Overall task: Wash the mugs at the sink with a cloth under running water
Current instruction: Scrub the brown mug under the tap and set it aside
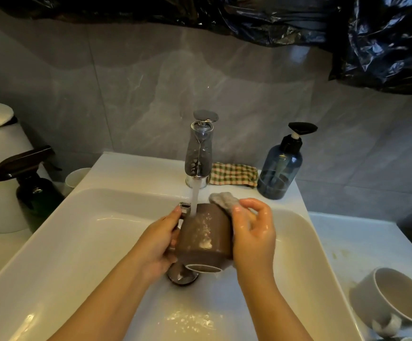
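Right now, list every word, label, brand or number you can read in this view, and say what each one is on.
None: no readable text shows anywhere in this view.
Blue pump bottle: no label or print visible.
Dark spray bottle: no label on the side shown.
Brown mug and grey mug: plain, no marks.
Tap: no brand mark can be made out.

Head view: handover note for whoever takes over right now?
Left hand grips the brown mug by its handle side, over the sink, under running water from the tap.
Right hand holds the grey cloth against the mug's side.
Done: water on, outside being wiped.
To do: finish this mug; the grey mug lies on its side on the counter at right, washed or not I cannot tell.
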The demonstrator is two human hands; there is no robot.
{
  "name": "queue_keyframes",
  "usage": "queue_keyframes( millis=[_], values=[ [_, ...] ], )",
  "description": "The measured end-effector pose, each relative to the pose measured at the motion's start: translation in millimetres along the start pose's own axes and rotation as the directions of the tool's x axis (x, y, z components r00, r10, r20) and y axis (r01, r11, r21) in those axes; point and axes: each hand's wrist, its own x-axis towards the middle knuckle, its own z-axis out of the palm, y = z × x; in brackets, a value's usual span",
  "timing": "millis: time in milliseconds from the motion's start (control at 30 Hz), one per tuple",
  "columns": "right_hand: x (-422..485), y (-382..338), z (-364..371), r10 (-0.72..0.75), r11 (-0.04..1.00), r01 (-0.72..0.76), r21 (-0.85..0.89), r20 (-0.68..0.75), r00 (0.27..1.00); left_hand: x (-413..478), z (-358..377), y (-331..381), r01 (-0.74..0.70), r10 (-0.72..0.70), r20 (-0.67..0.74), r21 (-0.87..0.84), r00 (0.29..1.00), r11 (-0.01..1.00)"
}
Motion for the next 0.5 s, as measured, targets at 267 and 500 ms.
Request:
queue_keyframes(
  millis=[267, 500],
  values=[
    [-12, 16, 18, -0.279, 0.599, 0.619, -0.507, 0.593, 0.755, -12, 5, -2, -0.239, 0.249, -0.083, 0.122, 0.965, 0.963],
    [-22, 22, 26, -0.110, 0.767, 0.448, -0.460, 0.593, 0.798, -9, 9, -5, -0.241, 0.243, -0.151, 0.031, 0.958, 0.970]
  ],
)
